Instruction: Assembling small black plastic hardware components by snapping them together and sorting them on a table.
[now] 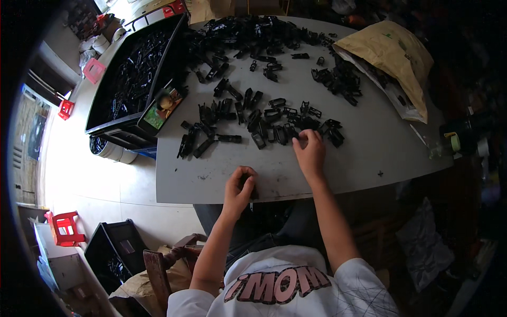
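Note:
Many small black plastic parts (264,113) lie scattered over a grey table (364,153). My left hand (240,189) is curled near the table's front edge, its fingers closed around a small black part (247,182). My right hand (310,153) reaches forward, fingertips resting on the near edge of a cluster of black parts (303,124). Whether it grips one is hidden by the fingers.
A black crate (134,74) full of black parts sits at the table's left, with a phone (161,110) leaning on it. A tan sack (391,53) spilling parts lies at the right. Red stools (64,228) and another black crate (113,253) stand on the floor.

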The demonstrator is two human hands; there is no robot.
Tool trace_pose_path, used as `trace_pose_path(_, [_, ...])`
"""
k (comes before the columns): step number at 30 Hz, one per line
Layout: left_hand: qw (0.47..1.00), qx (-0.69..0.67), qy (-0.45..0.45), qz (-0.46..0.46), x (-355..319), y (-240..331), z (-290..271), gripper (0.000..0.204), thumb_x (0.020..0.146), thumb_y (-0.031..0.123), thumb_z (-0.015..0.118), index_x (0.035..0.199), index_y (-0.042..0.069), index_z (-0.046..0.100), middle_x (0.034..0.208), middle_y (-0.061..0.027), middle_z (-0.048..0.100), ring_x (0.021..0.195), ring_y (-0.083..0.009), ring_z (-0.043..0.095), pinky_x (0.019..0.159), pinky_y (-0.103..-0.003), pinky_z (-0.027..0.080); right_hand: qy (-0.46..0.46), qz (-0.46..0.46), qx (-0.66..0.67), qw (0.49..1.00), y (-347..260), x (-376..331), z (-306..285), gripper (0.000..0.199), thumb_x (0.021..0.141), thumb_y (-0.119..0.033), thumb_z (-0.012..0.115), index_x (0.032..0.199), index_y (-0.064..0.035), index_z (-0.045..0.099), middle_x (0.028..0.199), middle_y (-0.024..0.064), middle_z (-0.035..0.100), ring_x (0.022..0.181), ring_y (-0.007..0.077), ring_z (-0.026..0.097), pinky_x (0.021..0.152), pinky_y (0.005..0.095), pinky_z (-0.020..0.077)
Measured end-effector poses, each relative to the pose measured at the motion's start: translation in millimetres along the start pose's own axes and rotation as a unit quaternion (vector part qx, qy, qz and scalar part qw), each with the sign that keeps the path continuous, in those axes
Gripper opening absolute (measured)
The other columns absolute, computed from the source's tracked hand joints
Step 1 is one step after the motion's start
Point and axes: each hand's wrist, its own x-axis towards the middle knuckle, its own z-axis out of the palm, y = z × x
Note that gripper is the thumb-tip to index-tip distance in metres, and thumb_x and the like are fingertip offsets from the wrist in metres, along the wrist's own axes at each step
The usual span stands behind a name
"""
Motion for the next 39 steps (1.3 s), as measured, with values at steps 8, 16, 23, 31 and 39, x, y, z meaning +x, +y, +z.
trace_pose_path(8, [0.989, 0.123, -0.024, 0.082, 12.4, -6.3, 11.9, 0.016, 0.084, -0.003, 0.047, 0.098, 0.001, 0.054, 0.09, -0.0052, 0.053, 0.082, -0.0153, 0.052, 0.075, -0.028, 0.042, 0.003, 0.026, 0.075, 0.997, -12.0, -24.0, -23.9, 0.022, 0.073, -0.004, 0.068, 0.085, -0.0037, 0.051, 0.08, 0.0089, 0.052, 0.063, 0.0232, 0.052, 0.058, 0.0355, 0.0437])
trace_pose_path(16, [0.953, 0.278, 0.014, 0.116, 18.5, 8.3, 7.7, 0.017, 0.08, -0.001, 0.054, 0.096, 0.003, 0.059, 0.084, -0.0124, 0.056, 0.079, -0.0246, 0.056, 0.072, -0.03, 0.043, -0.042, -0.015, -0.02, 0.999, -19.9, -42.8, -45.3, 0.029, 0.078, -0.023, 0.071, 0.089, -0.0048, 0.05, 0.08, 0.0114, 0.055, 0.074, 0.0296, 0.057, 0.062, 0.0382, 0.0458])
trace_pose_path(23, [0.896, 0.41, 0.059, 0.157, 26.5, 9.2, 43.0, 0.022, 0.079, 0.015, 0.065, 0.097, 0.007, 0.055, 0.086, -0.0121, 0.055, 0.073, -0.03, 0.06, 0.06, -0.037, 0.047, -0.004, 0.061, -0.155, 0.986, 12.5, 5.8, -36.8, 0.03, 0.079, -0.015, 0.068, 0.1, -0.004, 0.049, 0.094, 0.0134, 0.055, 0.086, 0.0319, 0.058, 0.069, 0.0425, 0.0489])
trace_pose_path(31, [0.848, 0.52, -0.048, 0.093, 39.5, 2.3, 76.3, 0.036, 0.074, 0.023, 0.068, 0.102, 0.008, 0.053, 0.095, -0.009, 0.054, 0.081, -0.0301, 0.062, 0.063, -0.043, 0.049, -0.039, 0.014, -0.045, 0.998, 19.7, -33.0, -59.1, 0.033, 0.082, -0.011, 0.065, 0.112, -0.0039, 0.052, 0.105, 0.0135, 0.055, 0.091, 0.031, 0.06, 0.071, 0.0382, 0.0526])
trace_pose_path(39, [0.911, 0.368, -0.081, 0.168, 35.0, 7.1, 33.4, 0.032, 0.076, 0.009, 0.065, 0.108, 0.009, 0.059, 0.102, -0.0115, 0.056, 0.08, -0.0303, 0.06, 0.069, -0.038, 0.049, -0.167, -0.144, 0.032, 0.975, -15.8, -29.5, -76.9, 0.034, 0.072, 0.0, 0.066, 0.106, -0.0032, 0.061, 0.102, 0.0107, 0.056, 0.096, 0.0299, 0.054, 0.081, 0.0378, 0.0463])
